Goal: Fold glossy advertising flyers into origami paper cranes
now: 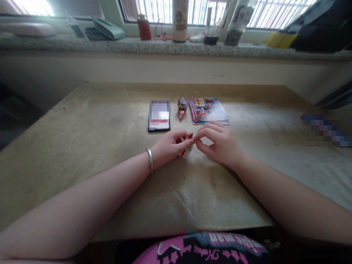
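Observation:
My left hand point(173, 146), with a silver bangle on its wrist, is closed on a small red and white packet point(188, 147) just above the table. The thumb and fingertips of my right hand point(216, 141) pinch at the packet's right edge. What exactly lies between those fingertips is too small to make out. Beyond my hands lie a phone-like device point(159, 116) with a blurred screen, a twisted colourful foil wrapper point(182, 108) and a stack of printed booklets or cards point(208, 110).
A light brown tabletop point(110, 121) spreads around my arms. At its right side lies a blurred blue item point(327, 130). Behind the table, a granite windowsill point(154, 47) carries a red bottle point(144, 28), a tall cylinder point(180, 22), a green case point(108, 28) and a yellow object point(282, 39).

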`<state>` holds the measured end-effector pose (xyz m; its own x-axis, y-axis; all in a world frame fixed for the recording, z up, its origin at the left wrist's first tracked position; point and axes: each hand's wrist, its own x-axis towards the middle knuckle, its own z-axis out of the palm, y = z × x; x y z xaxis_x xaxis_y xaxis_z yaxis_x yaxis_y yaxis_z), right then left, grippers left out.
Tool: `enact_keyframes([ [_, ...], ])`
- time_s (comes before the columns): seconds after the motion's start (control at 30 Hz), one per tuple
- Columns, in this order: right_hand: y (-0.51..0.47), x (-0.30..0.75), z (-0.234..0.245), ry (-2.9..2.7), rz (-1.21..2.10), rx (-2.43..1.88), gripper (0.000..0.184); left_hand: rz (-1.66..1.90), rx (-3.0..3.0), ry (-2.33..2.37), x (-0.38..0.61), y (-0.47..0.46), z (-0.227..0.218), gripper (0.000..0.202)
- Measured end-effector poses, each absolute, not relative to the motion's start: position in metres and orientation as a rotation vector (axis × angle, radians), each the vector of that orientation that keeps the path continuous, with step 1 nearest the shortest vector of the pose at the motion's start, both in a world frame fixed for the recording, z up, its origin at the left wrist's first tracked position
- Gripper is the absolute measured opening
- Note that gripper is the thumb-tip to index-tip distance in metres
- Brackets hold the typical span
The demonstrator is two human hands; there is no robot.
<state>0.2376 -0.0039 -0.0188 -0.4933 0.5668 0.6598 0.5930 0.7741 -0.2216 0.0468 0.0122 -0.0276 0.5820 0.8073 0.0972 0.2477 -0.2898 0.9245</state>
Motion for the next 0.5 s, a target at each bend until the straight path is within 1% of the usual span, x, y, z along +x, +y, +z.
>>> enact_keyframes([
  [0.17,-0.0026,0.2359,-0.0212,-2.135,0.161,-0.842,0.008,0.804,1.884,0.881,0.0471,0.0108,-0.0290,0.023],
  [0.3,-0.0032,0.2337,-0.0228,-2.090,0.242,-0.882,0.011,0.834,1.955,0.911,0.0472,0.0101,-0.0286,0.023],
  [0.5,-0.0024,0.2346,-0.0252,-2.077,0.297,-0.942,0.009,0.911,2.049,0.986,0.0482,0.0093,-0.0290,0.020],
])
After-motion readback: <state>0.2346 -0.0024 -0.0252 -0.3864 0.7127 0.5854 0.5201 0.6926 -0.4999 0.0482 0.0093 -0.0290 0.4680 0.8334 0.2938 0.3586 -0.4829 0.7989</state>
